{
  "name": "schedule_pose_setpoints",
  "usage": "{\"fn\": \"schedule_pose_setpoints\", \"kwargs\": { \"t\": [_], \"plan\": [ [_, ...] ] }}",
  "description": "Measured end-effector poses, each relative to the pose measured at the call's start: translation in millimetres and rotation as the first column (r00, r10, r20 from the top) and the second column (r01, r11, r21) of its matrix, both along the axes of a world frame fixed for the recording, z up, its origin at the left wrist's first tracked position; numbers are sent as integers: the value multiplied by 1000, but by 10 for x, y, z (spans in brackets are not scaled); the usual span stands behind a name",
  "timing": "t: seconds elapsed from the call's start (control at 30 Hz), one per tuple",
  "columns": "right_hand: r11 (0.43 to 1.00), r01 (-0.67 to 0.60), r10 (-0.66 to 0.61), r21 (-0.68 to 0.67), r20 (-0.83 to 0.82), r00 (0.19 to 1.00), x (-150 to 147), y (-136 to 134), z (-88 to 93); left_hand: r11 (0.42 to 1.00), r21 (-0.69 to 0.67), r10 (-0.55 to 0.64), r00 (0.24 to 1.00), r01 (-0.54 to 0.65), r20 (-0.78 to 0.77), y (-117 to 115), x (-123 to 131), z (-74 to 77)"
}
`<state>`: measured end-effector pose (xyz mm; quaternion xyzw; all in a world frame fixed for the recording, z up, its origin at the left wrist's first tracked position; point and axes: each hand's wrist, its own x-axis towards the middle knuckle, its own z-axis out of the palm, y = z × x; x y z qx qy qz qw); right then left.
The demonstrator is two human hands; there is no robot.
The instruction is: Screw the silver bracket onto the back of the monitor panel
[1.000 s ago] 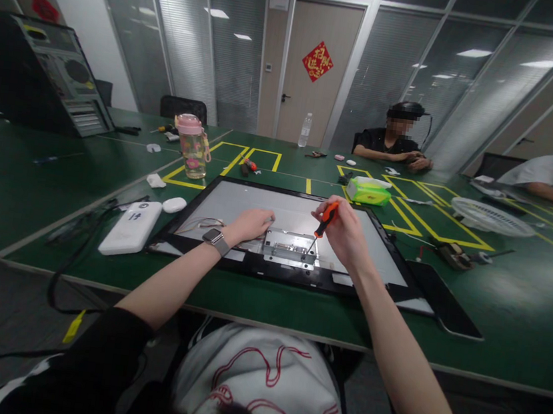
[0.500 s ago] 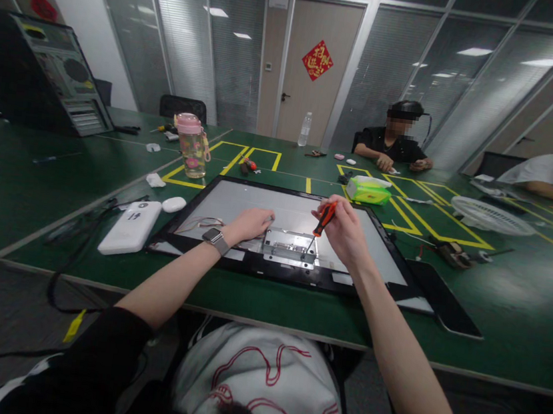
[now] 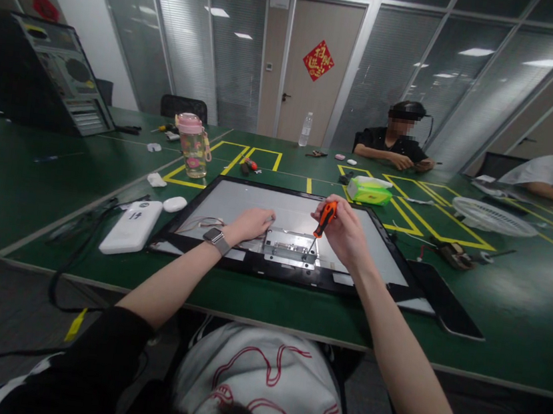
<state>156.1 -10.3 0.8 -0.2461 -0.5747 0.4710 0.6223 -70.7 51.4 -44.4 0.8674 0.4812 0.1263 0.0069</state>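
Note:
A black-framed monitor panel [image 3: 237,202] lies flat on the green table, back side up, with a silver metal bracket [image 3: 288,246] near its front edge. My right hand [image 3: 346,232] is closed around an orange-and-black screwdriver [image 3: 324,219], whose tip rests on the bracket's right side. My left hand [image 3: 250,222] lies on the panel just left of the bracket, fingers curled and pressing down. A grey watch sits on my left wrist.
A white power bank [image 3: 131,226], a white earbud case [image 3: 174,204] and black cables lie left of the panel. A pink bottle [image 3: 193,145], a green tissue pack [image 3: 369,190], a white fan [image 3: 491,217] and a PC case [image 3: 45,74] stand farther off. Two other people sit across the table.
My hands stay on the panel; the screwdriver handle has shifted slightly in my right hand. The person across the table has moved their hands.

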Motion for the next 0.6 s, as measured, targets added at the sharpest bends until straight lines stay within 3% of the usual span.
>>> {"fn": "schedule_pose_setpoints", "kwargs": {
  "t": [0.13,0.23,0.47,0.53,0.6],
  "plan": [
    [1000,16,-17,26,46,999,48,12,-10,1000,-4,8,1000,-8,-1,-10,8,6],
    [989,96,-107,111,102,989,67,39,-45,1000,-1,9,1000,-9,-7,-18,14,8],
    [853,395,-464,341,150,873,39,31,-55,1000,3,0,1000,0,-12,-3,8,-6],
    [841,395,-483,371,181,857,36,4,-44,1000,4,1,1000,-1,-10,0,7,-6],
    [869,344,-433,356,209,877,38,-16,-43,1000,5,3,1000,-3,-6,-4,7,-2]
  ]
}}
